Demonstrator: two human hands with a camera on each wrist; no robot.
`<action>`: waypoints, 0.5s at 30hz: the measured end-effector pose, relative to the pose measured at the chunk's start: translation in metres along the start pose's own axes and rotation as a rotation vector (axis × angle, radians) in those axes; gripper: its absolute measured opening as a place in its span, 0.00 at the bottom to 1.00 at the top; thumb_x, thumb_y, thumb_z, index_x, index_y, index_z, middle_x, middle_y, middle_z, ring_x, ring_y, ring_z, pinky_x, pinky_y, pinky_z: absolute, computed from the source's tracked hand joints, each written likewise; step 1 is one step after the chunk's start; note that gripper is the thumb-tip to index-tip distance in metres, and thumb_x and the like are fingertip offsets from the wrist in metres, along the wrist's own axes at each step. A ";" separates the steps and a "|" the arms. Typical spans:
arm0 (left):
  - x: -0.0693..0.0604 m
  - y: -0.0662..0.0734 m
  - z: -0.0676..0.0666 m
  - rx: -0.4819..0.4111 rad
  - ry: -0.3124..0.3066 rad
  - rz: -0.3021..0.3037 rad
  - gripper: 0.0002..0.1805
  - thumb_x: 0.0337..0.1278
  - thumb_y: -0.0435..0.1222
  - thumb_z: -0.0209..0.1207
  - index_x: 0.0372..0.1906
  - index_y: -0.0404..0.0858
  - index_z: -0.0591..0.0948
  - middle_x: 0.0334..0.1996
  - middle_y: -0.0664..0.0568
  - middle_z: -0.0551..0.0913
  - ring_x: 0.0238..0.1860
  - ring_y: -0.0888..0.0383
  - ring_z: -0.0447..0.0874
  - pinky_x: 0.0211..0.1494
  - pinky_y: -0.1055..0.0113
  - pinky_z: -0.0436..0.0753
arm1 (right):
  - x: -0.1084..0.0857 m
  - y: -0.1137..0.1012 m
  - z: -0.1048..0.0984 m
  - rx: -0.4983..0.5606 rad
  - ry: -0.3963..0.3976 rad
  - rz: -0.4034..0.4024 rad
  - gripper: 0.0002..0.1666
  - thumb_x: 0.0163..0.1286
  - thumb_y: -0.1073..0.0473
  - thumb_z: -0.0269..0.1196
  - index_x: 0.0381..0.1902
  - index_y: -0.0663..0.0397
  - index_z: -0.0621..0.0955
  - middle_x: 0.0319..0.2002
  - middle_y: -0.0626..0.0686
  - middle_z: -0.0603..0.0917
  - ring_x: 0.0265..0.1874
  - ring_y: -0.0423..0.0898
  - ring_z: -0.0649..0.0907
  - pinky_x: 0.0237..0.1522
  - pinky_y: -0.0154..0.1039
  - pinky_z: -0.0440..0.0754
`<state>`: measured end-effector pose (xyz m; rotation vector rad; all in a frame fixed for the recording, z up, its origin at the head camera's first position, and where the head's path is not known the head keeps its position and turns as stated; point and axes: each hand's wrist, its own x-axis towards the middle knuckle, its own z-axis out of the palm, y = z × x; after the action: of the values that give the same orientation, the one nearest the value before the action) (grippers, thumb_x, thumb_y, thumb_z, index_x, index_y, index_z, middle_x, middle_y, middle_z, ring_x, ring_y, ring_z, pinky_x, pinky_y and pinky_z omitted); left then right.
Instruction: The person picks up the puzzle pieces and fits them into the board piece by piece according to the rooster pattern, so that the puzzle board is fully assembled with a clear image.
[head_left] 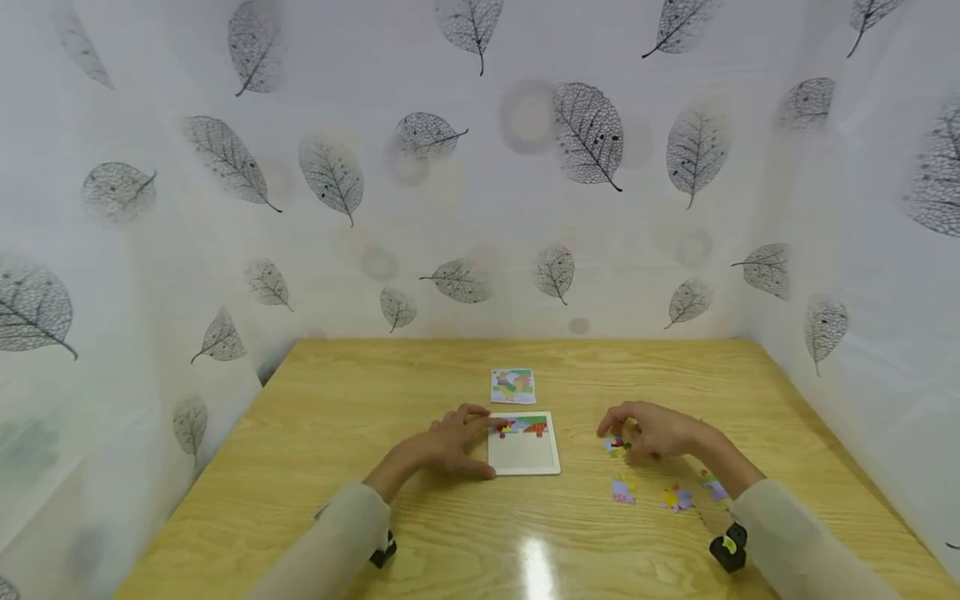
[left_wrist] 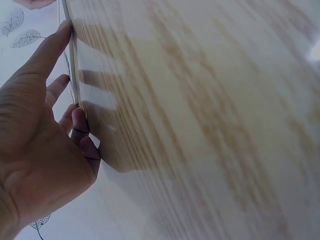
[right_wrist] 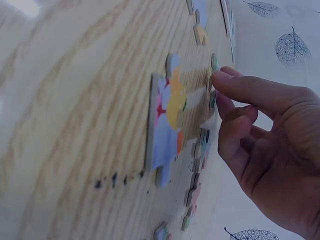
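A white-rimmed puzzle tray [head_left: 557, 446] lies on the table, with colourful joined pieces [head_left: 535, 426] along its far side. My left hand [head_left: 452, 446] rests at its left edge, thumb by the near corner and one finger over the pieces. In the left wrist view, the fingers of my left hand [left_wrist: 47, 132] lie spread along the thin edge. To the right, my right hand [head_left: 660, 432] has curled fingers around a small puzzle piece [head_left: 617, 447]. In the right wrist view, thumb and fingertips of my right hand [right_wrist: 270, 120] pinch a green-edged puzzle piece [right_wrist: 212, 82] at the tabletop.
Loose puzzle pieces lie near my right wrist: a lilac piece [head_left: 623, 490], a yellow-and-lilac piece [head_left: 677, 498] and a green-and-lilac piece [head_left: 714, 485]. Behind the tray lies a picture card [head_left: 513, 386]. Leaf-patterned curtains [head_left: 480, 208] enclose the wooden table [head_left: 375, 375].
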<state>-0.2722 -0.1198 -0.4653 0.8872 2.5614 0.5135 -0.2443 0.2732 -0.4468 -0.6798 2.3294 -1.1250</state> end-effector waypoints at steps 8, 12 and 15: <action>-0.001 0.001 -0.001 -0.004 -0.004 0.018 0.47 0.61 0.60 0.67 0.81 0.57 0.62 0.79 0.47 0.55 0.75 0.40 0.58 0.73 0.33 0.60 | 0.001 -0.001 0.001 -0.046 0.026 0.014 0.21 0.63 0.77 0.67 0.52 0.59 0.81 0.42 0.59 0.77 0.14 0.37 0.66 0.16 0.30 0.67; 0.000 0.001 -0.002 -0.004 -0.003 0.014 0.47 0.61 0.60 0.68 0.81 0.57 0.62 0.79 0.48 0.55 0.74 0.41 0.58 0.73 0.34 0.60 | 0.002 -0.002 0.002 -0.062 0.041 0.027 0.19 0.63 0.78 0.66 0.50 0.57 0.82 0.41 0.59 0.78 0.13 0.38 0.65 0.15 0.30 0.65; -0.001 0.000 -0.002 -0.005 -0.004 0.017 0.47 0.60 0.59 0.68 0.81 0.57 0.62 0.79 0.48 0.55 0.74 0.41 0.59 0.73 0.34 0.61 | 0.003 -0.002 0.002 -0.085 0.049 0.021 0.18 0.63 0.77 0.66 0.48 0.57 0.82 0.40 0.58 0.79 0.12 0.37 0.65 0.15 0.30 0.65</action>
<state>-0.2728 -0.1208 -0.4632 0.9078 2.5496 0.5220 -0.2450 0.2690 -0.4475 -0.6630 2.4324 -1.0494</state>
